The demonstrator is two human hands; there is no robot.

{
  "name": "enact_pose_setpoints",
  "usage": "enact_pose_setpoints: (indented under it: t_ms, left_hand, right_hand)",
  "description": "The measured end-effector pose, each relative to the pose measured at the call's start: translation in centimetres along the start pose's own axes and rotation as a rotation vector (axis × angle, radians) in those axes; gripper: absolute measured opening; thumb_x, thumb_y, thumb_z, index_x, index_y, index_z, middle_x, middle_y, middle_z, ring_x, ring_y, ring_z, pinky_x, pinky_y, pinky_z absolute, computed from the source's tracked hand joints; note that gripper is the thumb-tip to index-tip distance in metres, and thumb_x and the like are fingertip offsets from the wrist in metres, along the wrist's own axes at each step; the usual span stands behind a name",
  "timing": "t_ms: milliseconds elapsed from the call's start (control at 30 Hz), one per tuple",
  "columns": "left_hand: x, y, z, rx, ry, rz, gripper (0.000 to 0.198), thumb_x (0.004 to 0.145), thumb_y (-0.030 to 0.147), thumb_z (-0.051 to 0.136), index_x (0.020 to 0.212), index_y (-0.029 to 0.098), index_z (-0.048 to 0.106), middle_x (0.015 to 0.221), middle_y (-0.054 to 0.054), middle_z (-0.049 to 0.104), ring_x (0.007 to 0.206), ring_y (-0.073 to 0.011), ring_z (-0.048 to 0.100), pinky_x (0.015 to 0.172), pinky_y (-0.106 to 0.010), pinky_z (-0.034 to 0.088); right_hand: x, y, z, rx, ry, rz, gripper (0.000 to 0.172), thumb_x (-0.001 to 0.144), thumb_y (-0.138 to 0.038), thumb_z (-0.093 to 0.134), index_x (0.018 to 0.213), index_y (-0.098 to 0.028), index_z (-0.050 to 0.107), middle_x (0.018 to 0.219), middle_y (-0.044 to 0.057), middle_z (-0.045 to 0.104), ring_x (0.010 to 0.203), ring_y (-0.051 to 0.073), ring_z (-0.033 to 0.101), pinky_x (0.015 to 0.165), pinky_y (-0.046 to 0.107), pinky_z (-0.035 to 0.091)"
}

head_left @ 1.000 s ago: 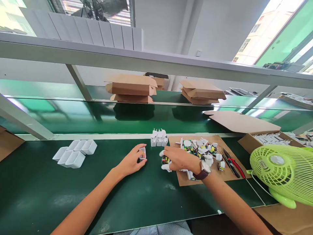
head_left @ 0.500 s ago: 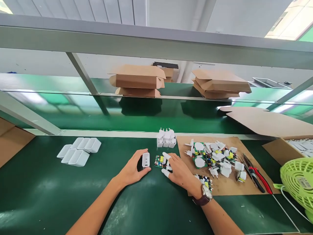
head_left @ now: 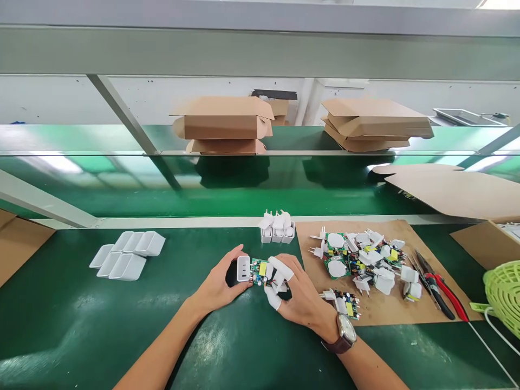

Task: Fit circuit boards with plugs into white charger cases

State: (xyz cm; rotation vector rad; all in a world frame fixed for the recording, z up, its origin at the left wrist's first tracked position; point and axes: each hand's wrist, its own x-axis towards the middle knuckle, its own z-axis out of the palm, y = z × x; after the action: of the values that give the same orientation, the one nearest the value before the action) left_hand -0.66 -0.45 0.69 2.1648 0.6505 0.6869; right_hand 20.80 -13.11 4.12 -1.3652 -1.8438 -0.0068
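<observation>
Between the thumb and fingers of my left hand (head_left: 217, 281) is a white charger housing (head_left: 243, 268) with slots in its face. My right hand (head_left: 303, 292), with white covers on its thumb and a finger, grips a green circuit board (head_left: 258, 271) carrying a yellow block and white parts. The board's left edge is right beside the housing; whether they touch I cannot tell. Behind the hands stand white housings with plug tops (head_left: 278, 226). Several open white housings (head_left: 128, 265) lie in a group to the left.
On a brown cardboard sheet (head_left: 317, 271) at right lie a heap of circuit boards and plug parts (head_left: 369, 257) and red-and-black pliers (head_left: 444, 292). A green fan (head_left: 504, 295) stands at the right edge. Cardboard boxes (head_left: 225, 122) rest on the shelf behind.
My right hand has closed on the circuit board and brought it left, up against or close beside the housing. My left hand keeps hold of the housing. The camera view has shifted slightly.
</observation>
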Motion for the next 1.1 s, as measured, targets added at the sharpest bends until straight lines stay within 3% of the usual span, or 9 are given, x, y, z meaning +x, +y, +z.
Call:
enact_pose_setpoints:
  t_ms: [267, 567, 767, 1100]
  left_hand:
    - [-0.1, 0.9, 0.6, 0.109, 0.08, 0.189, 0.078, 0.095, 0.024, 0.064, 0.159, 0.031, 0.021, 0.135, -0.011, 0.065, 0.124, -0.0264, 0.062, 0.106, -0.046, 0.051]
    - [-0.3, 0.8, 0.8, 0.109, 0.037, 0.204, 0.081, 0.095, 0.022, 0.063, 0.16, 0.032, 0.017, 0.139, -0.012, 0.063, 0.129, -0.0293, 0.058, 0.107, -0.051, 0.049]
    - [-0.2, 0.9, 0.8, 0.125, 0.029, 0.205, 0.082, 0.095, 0.021, 0.064, 0.161, 0.034, 0.016, 0.142, -0.01, 0.061, 0.131, -0.028, 0.057, 0.108, -0.049, 0.047]
    - [-0.1, 1.0, 0.8, 0.163, 0.036, 0.23, 0.08, 0.095, 0.022, 0.063, 0.16, 0.03, 0.018, 0.137, -0.013, 0.064, 0.125, -0.0294, 0.061, 0.104, -0.049, 0.05]
  right_hand:
    - [0.0, -1.0, -0.1, -0.071, -0.025, -0.048, 0.077, 0.088, -0.007, 0.054, 0.157, -0.016, 0.022, 0.124, 0.018, 0.059, 0.117, 0.033, 0.057, 0.092, 0.055, 0.06]
    - [0.3, -1.4, -0.1, -0.129, -0.082, -0.05, 0.075, 0.084, -0.006, 0.053, 0.154, -0.01, 0.026, 0.121, 0.019, 0.059, 0.115, 0.033, 0.056, 0.089, 0.053, 0.061]
    - [0.5, -1.5, -0.2, -0.147, -0.071, -0.076, 0.071, 0.082, -0.004, 0.05, 0.15, -0.015, 0.033, 0.119, 0.017, 0.059, 0.112, 0.033, 0.057, 0.085, 0.052, 0.062]
    - [0.4, -1.3, -0.3, -0.118, -0.125, -0.023, 0.074, 0.085, -0.005, 0.051, 0.154, -0.013, 0.026, 0.121, 0.017, 0.059, 0.114, 0.032, 0.057, 0.088, 0.052, 0.061]
